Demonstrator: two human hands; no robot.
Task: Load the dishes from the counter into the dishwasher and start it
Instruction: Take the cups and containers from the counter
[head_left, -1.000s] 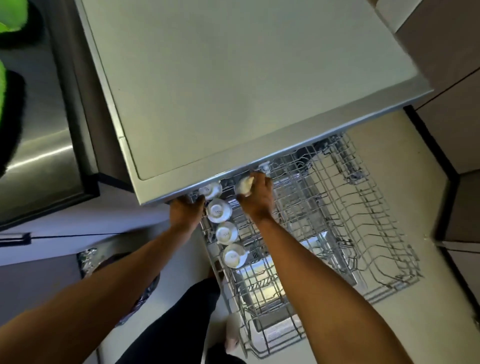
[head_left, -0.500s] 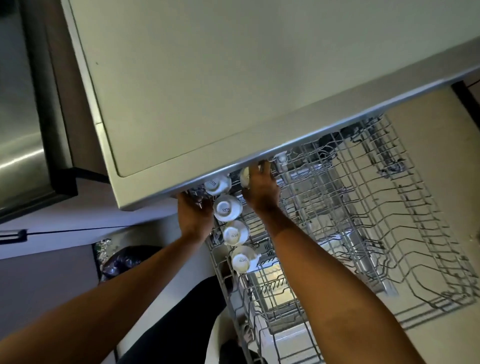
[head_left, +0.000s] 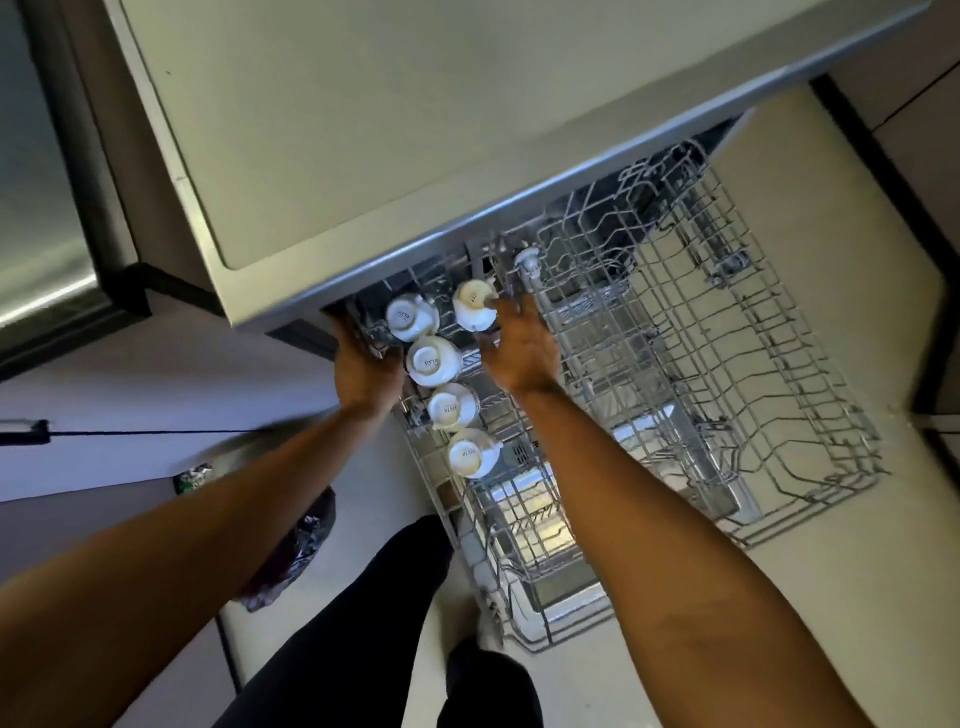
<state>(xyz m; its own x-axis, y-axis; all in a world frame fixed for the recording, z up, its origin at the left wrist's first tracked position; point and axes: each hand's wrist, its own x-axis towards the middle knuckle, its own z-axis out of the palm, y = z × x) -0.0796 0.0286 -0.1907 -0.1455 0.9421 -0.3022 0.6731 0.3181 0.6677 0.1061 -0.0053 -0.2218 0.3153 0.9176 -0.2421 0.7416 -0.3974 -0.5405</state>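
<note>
white upturned ceramic cup (head_left: 471, 307) now clear of counter (head_left: 363, 130) | right hand (head_left: 522, 353) grasps it | left hand (head_left: 363, 370) grasps grey wire rack (head_left: 727, 364) left edge

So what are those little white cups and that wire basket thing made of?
The cups look like glazed ceramic: they are smooth, shiny and white, with a printed mark on each upturned base. The rack looks like metal wire with a pale grey coating, made of thin rods crossing in a grid. The coating is only my guess.
</note>
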